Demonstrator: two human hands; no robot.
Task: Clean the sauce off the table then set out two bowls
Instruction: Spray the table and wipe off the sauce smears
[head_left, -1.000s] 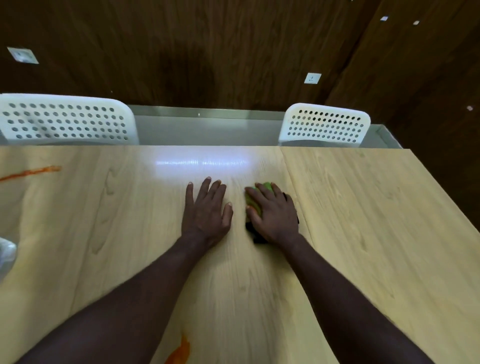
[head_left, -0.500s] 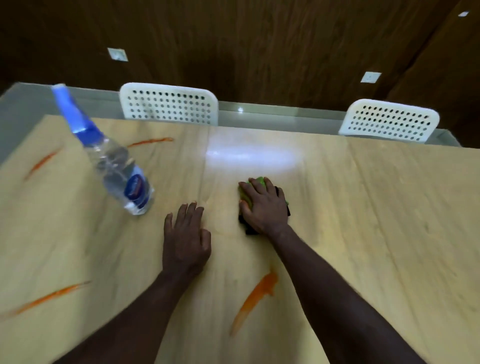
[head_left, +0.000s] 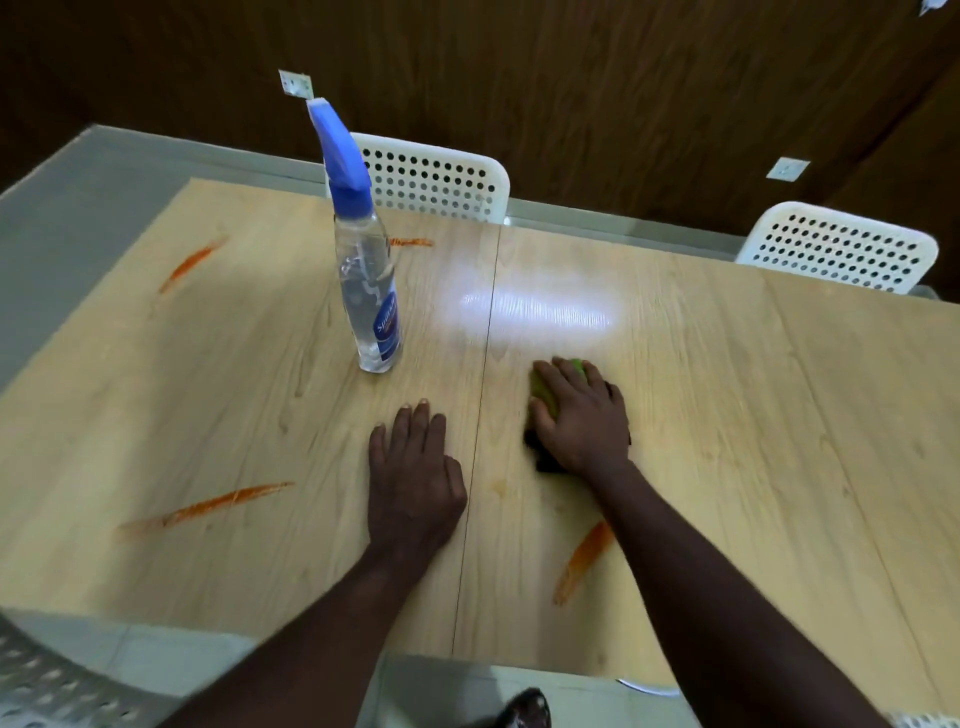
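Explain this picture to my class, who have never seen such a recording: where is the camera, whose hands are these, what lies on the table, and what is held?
No machine here: a person works with bare hands, and the single camera sits on their head, looking forward and down. The left hand lies flat on the wooden table, holding nothing. The right hand curls over a green sponge, pressing it down. A clear spray bottle with a blue nozzle stands upright beyond the left hand. Four orange sauce streaks mark the table: far left, behind the bottle, near left, and beside the right forearm. Two white perforated chairs stand at the far side. No bowls are in view.
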